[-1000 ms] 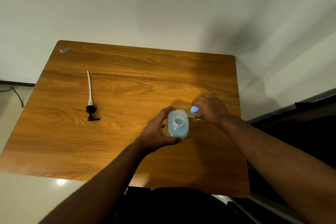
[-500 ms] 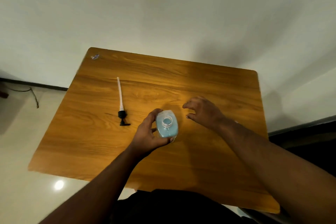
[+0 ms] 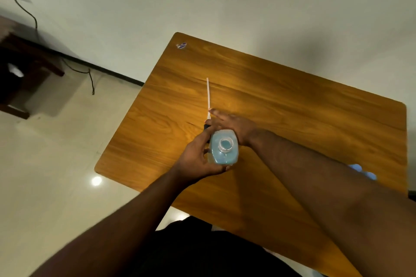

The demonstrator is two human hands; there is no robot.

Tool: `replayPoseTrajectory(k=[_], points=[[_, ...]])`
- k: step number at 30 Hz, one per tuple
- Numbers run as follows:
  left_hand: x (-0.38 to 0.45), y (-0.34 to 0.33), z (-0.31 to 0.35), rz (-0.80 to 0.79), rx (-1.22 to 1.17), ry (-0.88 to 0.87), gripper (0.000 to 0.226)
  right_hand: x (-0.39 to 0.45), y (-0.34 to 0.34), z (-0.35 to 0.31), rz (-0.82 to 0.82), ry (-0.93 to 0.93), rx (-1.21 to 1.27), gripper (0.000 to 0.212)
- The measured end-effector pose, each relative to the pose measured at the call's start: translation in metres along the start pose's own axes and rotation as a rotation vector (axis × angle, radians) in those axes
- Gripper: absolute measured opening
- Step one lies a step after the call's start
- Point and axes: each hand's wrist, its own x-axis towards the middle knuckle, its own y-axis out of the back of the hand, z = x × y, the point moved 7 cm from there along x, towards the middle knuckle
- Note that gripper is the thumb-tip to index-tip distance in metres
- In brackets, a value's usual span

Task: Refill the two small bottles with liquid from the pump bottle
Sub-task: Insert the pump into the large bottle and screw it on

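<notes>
Left hand (image 3: 198,159) grips our open pump bottle (image 3: 223,147); right hand (image 3: 229,122), fingers straight, reaches the pump head (image 3: 206,127) at 11 o'clock (small bottles (image 3: 362,172) apparently refilled; recapping remains).

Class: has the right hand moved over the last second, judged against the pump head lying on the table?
Yes. The right hand has crossed from beside the bottle to the pump head.

Pump head (image 3: 206,126) mostly hidden under right hand (image 3: 234,125). Small bottles (image 3: 362,171) blurred, partly behind right forearm. Right-hand grip unresolved.
</notes>
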Motion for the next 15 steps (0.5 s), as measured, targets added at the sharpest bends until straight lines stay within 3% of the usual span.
replayPoseTrajectory(k=[4, 7, 11, 13, 15], points=[[0.003, 0.005, -0.004, -0.04, 0.027, 0.005, 0.092, 0.019, -0.011, -0.006, -0.187, 0.087, -0.144, 0.06], [0.005, 0.006, -0.006, -0.087, 0.056, 0.002, 0.094, 0.026, -0.014, -0.003, -0.246, 0.049, -0.24, 0.053], [0.004, 0.007, -0.008, -0.093, 0.062, 0.014, 0.098, 0.025, -0.008, -0.009, -0.17, 0.085, -0.464, 0.031], [0.003, 0.008, -0.01, -0.084, 0.054, 0.022, 0.096, 0.02, 0.0, -0.009, -0.082, 0.07, -0.451, 0.028], [0.002, 0.008, -0.01, -0.082, 0.06, 0.019, 0.092, 0.013, 0.021, -0.004, 0.106, 0.007, -0.322, 0.025]])
